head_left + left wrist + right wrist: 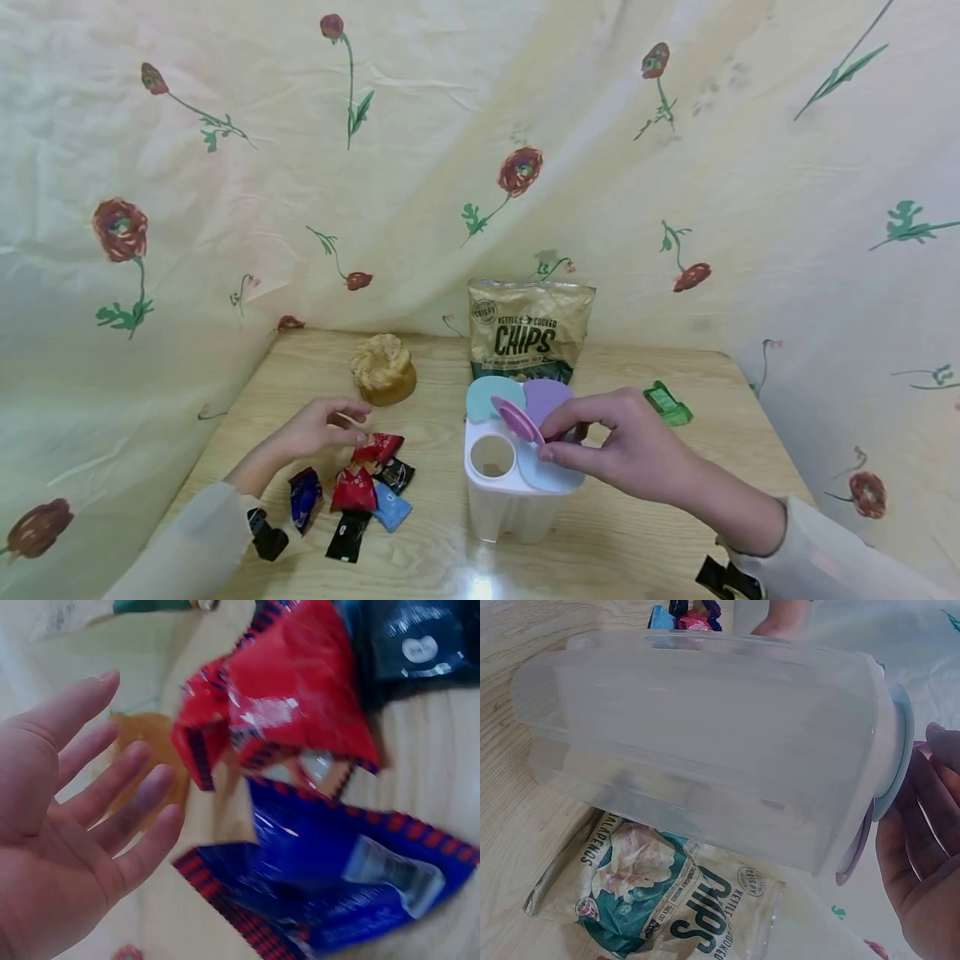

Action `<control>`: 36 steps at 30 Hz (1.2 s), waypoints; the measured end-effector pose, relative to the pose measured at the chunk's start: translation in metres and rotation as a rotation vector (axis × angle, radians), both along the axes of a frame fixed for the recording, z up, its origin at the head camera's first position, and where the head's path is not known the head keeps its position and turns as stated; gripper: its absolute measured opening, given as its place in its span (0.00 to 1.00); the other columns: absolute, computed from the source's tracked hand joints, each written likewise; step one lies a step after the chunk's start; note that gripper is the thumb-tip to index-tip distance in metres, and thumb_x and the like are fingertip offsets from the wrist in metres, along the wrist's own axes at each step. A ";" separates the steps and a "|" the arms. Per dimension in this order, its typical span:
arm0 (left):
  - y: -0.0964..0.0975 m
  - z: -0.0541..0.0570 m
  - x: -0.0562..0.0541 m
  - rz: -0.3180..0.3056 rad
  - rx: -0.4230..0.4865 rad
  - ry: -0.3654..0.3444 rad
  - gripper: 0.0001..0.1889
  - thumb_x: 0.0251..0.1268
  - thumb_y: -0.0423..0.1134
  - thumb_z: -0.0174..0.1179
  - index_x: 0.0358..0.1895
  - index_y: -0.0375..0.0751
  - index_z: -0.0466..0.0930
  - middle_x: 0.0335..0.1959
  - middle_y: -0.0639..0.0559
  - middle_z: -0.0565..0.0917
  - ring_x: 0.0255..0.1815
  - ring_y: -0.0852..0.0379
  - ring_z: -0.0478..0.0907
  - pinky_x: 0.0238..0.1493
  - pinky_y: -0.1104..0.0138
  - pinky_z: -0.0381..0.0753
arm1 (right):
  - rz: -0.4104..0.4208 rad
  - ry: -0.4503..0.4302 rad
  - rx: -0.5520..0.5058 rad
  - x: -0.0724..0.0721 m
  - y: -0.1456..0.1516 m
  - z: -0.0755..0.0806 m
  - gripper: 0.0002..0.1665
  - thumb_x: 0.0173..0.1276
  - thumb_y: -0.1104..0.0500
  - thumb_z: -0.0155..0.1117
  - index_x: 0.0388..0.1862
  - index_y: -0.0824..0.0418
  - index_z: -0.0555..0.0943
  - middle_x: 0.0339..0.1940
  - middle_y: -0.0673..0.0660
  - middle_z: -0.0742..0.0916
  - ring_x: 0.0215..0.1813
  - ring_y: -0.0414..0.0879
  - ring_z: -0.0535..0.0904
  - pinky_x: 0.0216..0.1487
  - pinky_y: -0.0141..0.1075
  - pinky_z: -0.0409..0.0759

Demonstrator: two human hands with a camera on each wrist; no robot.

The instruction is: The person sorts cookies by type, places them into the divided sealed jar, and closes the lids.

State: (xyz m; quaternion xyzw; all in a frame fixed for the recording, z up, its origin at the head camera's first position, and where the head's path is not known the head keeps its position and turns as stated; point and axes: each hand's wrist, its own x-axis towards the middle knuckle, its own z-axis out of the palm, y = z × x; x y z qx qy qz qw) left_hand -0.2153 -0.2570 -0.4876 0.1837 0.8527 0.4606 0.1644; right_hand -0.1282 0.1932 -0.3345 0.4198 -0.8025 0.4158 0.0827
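A clear plastic storage container (pixel 517 508) stands upright on the table, with a white top and several coloured lids. My right hand (pixel 626 450) pinches the pink lid (pixel 517 419), tilted up over the top beside an uncovered round opening (pixel 492 456). In the right wrist view the container (pixel 705 727) fills the middle, with the right hand (pixel 922 847) at its lids. My left hand (pixel 322 429), fingers relaxed and holding nothing, hovers by a group of small wrapped packets. Red packets (pixel 292 682) and a blue packet (pixel 352 870) lie beside the left hand (pixel 82 810) in the left wrist view.
Behind the container a bag of chips (pixel 528 329) stands against the floral cloth (pixel 420 167). A brown, bread-like round item (pixel 384 371) sits at the back left. To the right lies a green wrapper (pixel 667 404). Black packets (pixel 348 536) and a light blue packet (pixel 391 507) lie at the left.
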 end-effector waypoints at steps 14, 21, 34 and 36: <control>-0.013 -0.024 -0.001 0.000 -0.052 -0.099 0.27 0.69 0.38 0.67 0.65 0.26 0.75 0.58 0.34 0.82 0.54 0.44 0.81 0.51 0.52 0.83 | 0.004 -0.022 -0.014 0.001 0.001 -0.002 0.10 0.60 0.62 0.79 0.39 0.50 0.89 0.33 0.44 0.91 0.32 0.35 0.84 0.34 0.30 0.83; -0.014 -0.027 -0.001 -0.021 -0.049 -0.146 0.27 0.68 0.38 0.68 0.64 0.23 0.75 0.50 0.39 0.84 0.47 0.48 0.79 0.40 0.60 0.80 | 0.009 -0.012 -0.022 0.002 0.001 -0.003 0.11 0.60 0.63 0.80 0.38 0.50 0.89 0.32 0.44 0.90 0.32 0.35 0.84 0.34 0.30 0.83; -0.010 -0.027 0.000 -0.028 -0.025 -0.147 0.15 0.65 0.36 0.71 0.47 0.30 0.81 0.41 0.43 0.84 0.39 0.52 0.77 0.38 0.65 0.77 | -0.004 -0.011 -0.015 0.002 0.001 -0.004 0.10 0.60 0.62 0.80 0.38 0.50 0.89 0.33 0.43 0.90 0.33 0.35 0.84 0.34 0.30 0.83; -0.010 -0.027 0.000 -0.012 -0.043 -0.133 0.14 0.65 0.38 0.71 0.45 0.31 0.80 0.39 0.45 0.83 0.38 0.53 0.76 0.36 0.64 0.76 | -0.002 -0.009 -0.016 0.002 0.001 -0.004 0.10 0.60 0.62 0.80 0.38 0.50 0.89 0.33 0.43 0.90 0.33 0.35 0.84 0.34 0.30 0.83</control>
